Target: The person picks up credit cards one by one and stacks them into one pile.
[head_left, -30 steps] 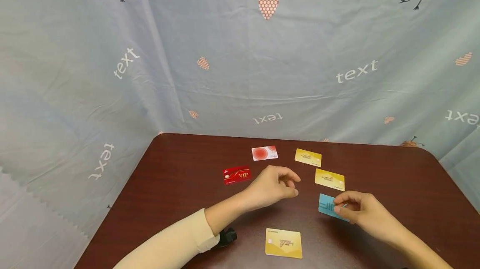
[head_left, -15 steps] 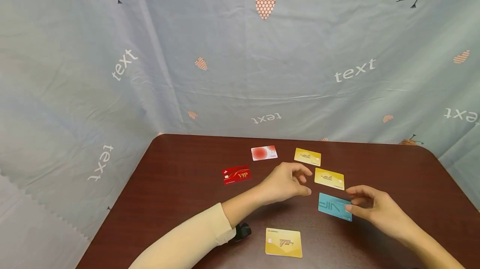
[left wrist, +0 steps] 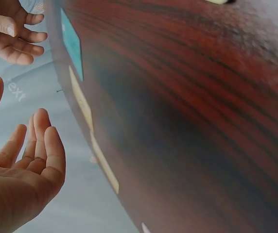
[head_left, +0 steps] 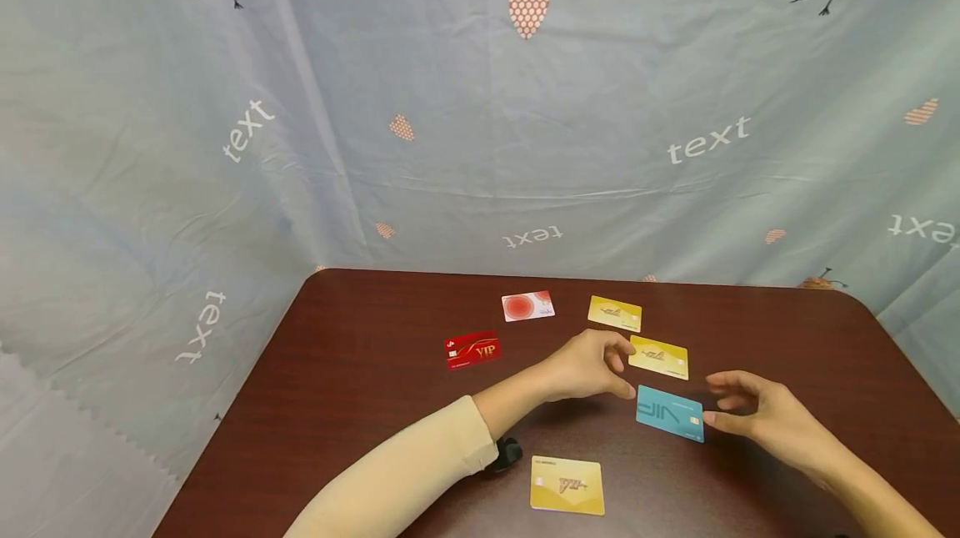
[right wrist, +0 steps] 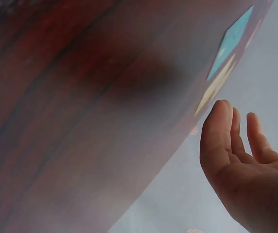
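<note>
A teal VIP card (head_left: 670, 414) lies flat on the table between both hands. My left hand (head_left: 585, 367) hovers by its left edge, fingers loosely bent and holding nothing. Over the other edge, my right hand (head_left: 768, 421) has its thumb tip close to the card, and its fingers are also relaxed. The left wrist view shows a gap between the left hand (left wrist: 29, 174) and the card (left wrist: 72, 43). In the right wrist view the right hand (right wrist: 246, 170) grips nothing. Just behind the teal card lies a gold card (head_left: 658, 357), near the left fingertips.
Another gold card (head_left: 615, 314) lies farther back. A white card with red circles (head_left: 528, 306) and a red VIP card (head_left: 472, 350) are on the left. One gold card (head_left: 567, 485) sits near the front. A patterned curtain (head_left: 450, 104) hangs behind the table (head_left: 360, 338).
My right hand has drawn off the teal card to the right, uncovering it. My left hand has moved right, toward the teal card. The cards stay in place.
</note>
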### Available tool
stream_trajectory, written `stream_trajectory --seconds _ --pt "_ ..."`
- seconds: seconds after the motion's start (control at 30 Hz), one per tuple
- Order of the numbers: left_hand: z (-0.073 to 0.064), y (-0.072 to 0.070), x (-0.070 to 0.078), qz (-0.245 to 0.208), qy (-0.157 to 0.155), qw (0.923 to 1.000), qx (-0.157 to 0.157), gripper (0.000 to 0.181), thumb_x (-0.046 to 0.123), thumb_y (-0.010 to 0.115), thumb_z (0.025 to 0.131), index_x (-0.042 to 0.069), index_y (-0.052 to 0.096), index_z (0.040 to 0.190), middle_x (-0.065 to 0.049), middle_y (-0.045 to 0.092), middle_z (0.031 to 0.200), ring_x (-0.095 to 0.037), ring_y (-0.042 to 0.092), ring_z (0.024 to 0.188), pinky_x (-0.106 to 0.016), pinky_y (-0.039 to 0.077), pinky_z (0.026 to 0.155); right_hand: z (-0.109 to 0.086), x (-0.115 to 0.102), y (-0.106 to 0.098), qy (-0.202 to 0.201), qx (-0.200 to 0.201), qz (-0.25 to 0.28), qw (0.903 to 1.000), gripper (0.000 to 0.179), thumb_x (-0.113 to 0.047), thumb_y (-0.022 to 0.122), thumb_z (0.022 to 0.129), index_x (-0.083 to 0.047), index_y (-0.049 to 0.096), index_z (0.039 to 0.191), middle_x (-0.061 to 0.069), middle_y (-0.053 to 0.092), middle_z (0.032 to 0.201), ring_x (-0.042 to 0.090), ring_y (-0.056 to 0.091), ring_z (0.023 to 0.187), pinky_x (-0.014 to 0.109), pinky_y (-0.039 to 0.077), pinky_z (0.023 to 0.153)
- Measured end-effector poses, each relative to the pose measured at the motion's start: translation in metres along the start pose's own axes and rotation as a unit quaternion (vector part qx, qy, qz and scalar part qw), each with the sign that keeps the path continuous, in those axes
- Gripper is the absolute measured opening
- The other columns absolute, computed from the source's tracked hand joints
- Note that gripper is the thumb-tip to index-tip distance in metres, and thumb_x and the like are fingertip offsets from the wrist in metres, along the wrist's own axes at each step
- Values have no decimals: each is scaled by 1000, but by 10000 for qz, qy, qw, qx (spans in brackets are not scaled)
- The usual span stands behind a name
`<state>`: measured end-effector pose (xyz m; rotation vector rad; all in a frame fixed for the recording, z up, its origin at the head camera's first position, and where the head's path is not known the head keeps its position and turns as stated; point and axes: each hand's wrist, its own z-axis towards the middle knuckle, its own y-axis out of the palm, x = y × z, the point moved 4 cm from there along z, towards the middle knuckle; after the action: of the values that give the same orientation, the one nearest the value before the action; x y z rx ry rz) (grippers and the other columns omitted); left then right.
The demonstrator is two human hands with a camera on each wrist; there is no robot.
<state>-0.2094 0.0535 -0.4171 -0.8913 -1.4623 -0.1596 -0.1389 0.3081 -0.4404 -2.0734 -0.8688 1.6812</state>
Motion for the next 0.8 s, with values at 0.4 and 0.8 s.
stream_trajectory --seconds 0.4,0.8 --pt "21 20 -9 -159 -157 9991 -361 55 -4 88 79 -1 67 129 0 60 72 -10 51 61 -22 43 53 6 12 4 73 -308 172 9994 72 -29 83 91 9 51 144 26 59 139 28 64 111 34 57 80" --pt "37 32 -16 12 -375 9952 -899 50 -4 87 81 -1 67 127 -4 65 68 -17 54 57 -25 44 52 12 18 7 114 -472 383 9981 70 -20 86 87 15 53 139 22 62 129 23 62 100 31 57 75"
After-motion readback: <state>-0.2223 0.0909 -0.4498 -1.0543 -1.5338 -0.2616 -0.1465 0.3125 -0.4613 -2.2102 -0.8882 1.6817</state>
